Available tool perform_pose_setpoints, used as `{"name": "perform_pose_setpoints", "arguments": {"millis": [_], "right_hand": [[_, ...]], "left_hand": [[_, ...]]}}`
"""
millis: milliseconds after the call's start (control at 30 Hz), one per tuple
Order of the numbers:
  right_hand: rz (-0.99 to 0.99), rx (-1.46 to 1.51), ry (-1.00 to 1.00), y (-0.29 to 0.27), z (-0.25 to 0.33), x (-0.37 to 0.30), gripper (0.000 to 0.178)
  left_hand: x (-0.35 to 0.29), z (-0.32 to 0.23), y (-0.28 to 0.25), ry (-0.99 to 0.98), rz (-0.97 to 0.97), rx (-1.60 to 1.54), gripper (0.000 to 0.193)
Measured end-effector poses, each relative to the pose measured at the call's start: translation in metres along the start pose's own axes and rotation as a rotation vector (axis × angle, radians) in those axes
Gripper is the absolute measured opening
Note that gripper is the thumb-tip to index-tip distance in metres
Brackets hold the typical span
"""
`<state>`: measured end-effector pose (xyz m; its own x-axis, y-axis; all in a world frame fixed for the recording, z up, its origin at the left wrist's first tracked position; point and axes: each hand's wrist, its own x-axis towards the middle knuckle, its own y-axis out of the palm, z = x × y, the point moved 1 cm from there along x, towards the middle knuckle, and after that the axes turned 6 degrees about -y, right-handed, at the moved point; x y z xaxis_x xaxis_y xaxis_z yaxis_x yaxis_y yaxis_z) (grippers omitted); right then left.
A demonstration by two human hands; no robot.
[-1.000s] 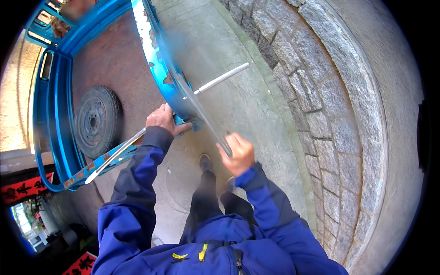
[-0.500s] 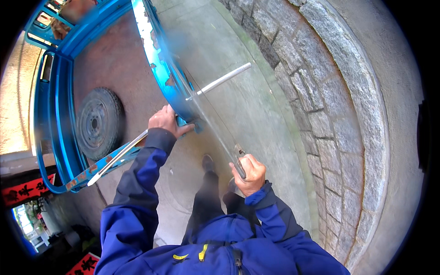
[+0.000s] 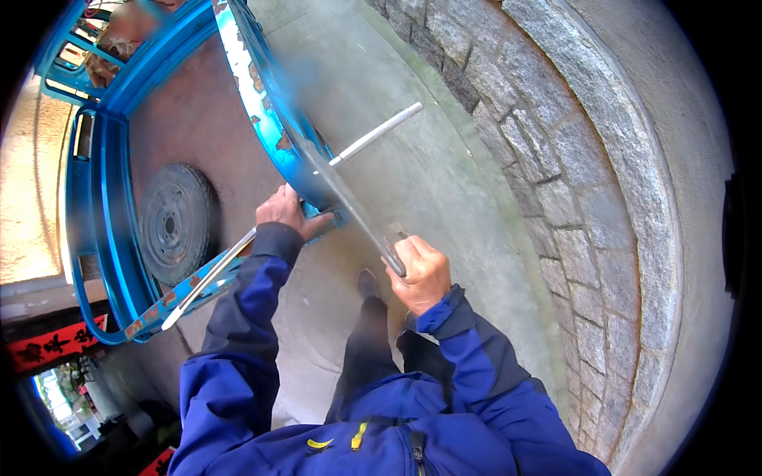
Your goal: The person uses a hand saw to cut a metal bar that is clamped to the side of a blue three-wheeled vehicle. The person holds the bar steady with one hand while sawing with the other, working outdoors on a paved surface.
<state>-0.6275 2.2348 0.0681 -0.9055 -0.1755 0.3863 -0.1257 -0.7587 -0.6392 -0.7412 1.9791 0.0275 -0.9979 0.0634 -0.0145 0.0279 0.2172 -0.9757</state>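
Note:
My left hand (image 3: pixel 284 213) is closed over a pale, thin pipe (image 3: pixel 379 132) at the corner of a blue cart bed (image 3: pixel 274 119) with chipped paint. One end of the pipe sticks out past the right side of the bed; the other slants toward the lower left, past my forearm. In my closed right hand (image 3: pixel 421 274) is the handle of a hacksaw (image 3: pixel 353 208). Its frame, smeared by motion, reaches forward and left across the pipe near the cart's edge. Where the blade meets the pipe is too blurred to tell.
A spare wheel (image 3: pixel 178 224) lies in the cart bed at the left. A stone block wall (image 3: pixel 571 202) curves along the right side. My feet stand on the concrete floor (image 3: pixel 468 262) behind the cart. Red paper banners (image 3: pixel 59 345) hang at the lower left.
My right hand has pushed the hacksaw forward and left, closer to the cart. My left hand stays on the pipe at the corner. The whole view has shifted slightly.

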Motion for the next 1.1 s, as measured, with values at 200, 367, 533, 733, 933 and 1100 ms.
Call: {"name": "perform_pose_setpoints", "arguments": {"millis": [200,367,533,733,933,1100], "right_hand": [[-0.045,0.033,0.031,-0.007,0.005,-0.035,0.023],[-0.067,0.066,-0.010,0.024,-0.007,0.027,0.022],[-0.079,0.056,-0.008,0.035,-0.008,0.024,0.022],[-0.072,0.051,0.025,0.013,0.002,-0.021,0.023],[-0.061,0.079,0.005,0.039,-0.012,0.041,0.021],[-0.060,0.033,0.000,0.018,-0.001,-0.027,0.021]], "left_hand": [[0.001,0.012,0.003,0.037,-0.020,-0.014,0.076],[0.003,0.012,0.007,0.037,-0.023,-0.022,0.076],[0.002,0.011,0.009,0.023,-0.019,-0.036,0.076],[0.000,0.014,0.004,0.025,-0.021,-0.021,0.077],[0.004,0.003,0.003,0.032,-0.011,-0.061,0.076],[0.002,0.015,0.003,0.018,-0.019,-0.028,0.075]]}}
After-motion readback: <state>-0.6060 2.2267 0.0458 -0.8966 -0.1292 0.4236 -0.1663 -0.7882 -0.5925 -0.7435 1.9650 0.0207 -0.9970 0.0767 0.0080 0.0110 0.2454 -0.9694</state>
